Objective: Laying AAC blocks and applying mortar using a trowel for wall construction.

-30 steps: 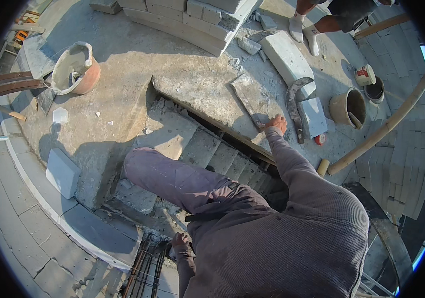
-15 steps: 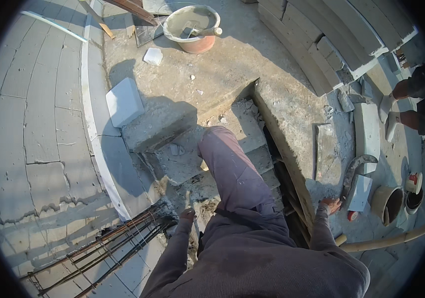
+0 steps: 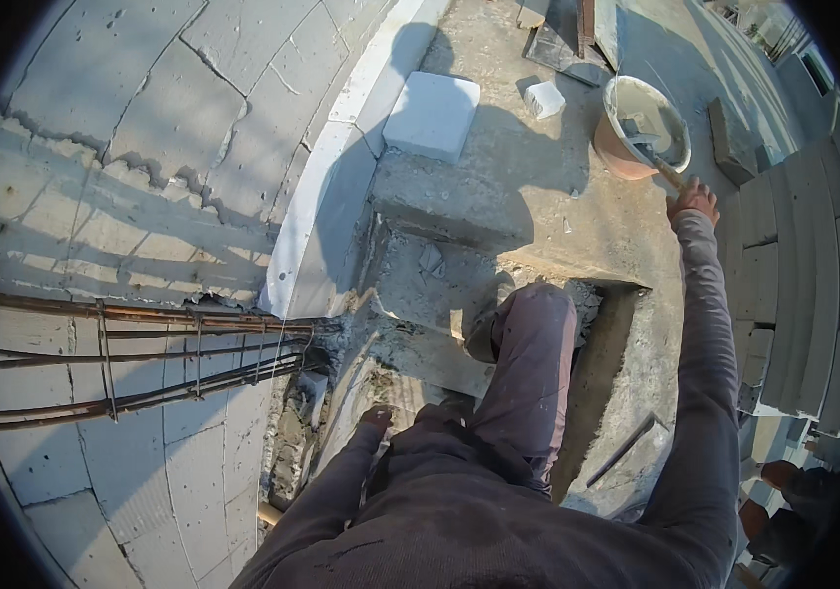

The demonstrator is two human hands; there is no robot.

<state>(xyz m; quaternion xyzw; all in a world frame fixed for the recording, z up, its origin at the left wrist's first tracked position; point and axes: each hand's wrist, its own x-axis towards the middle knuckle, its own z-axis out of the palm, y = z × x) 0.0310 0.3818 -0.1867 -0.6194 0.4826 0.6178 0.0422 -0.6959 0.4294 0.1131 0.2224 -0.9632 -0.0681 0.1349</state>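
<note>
The right hand point(image 3: 695, 201) is closed around the end of the wooden handle of a tool point(image 3: 667, 174), whose head lies inside the bucket point(image 3: 618, 154). The bucket, reddish outside with a pale rim, stands on the concrete floor point(image 3: 611, 228) ahead and to the right, with grey material inside it. The left hand point(image 3: 378, 417) is low beside the body, near the lower steps point(image 3: 439, 285); it is too small and dark to tell how its fingers stand or whether they hold anything. A bundle of rusty rebar point(image 3: 145, 312) extends to its left, over pale blockwork. One leg point(image 3: 538, 344) is bent over the steps. Farther ahead lie a white block point(image 3: 432, 116) and, nearer the bucket, a small block point(image 3: 544, 100). Stacked blocks point(image 3: 773, 265) rise to the right of the right forearm.
</note>
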